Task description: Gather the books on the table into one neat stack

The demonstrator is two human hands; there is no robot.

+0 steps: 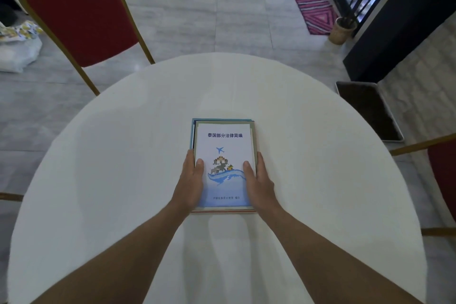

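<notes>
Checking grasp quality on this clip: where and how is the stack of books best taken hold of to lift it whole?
Judging from its pose, grip the stack of books by its two long side edges, near the end closest to the person, coming in from both sides. It lies flat on the table with those edges free. The left hand and right hand already flank it there, thumbs on the cover.

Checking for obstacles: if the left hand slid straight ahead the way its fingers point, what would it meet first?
Probably nothing: the left hand points along the book stack's left edge, and ahead lies only bare round white table as far as its rim.
</notes>
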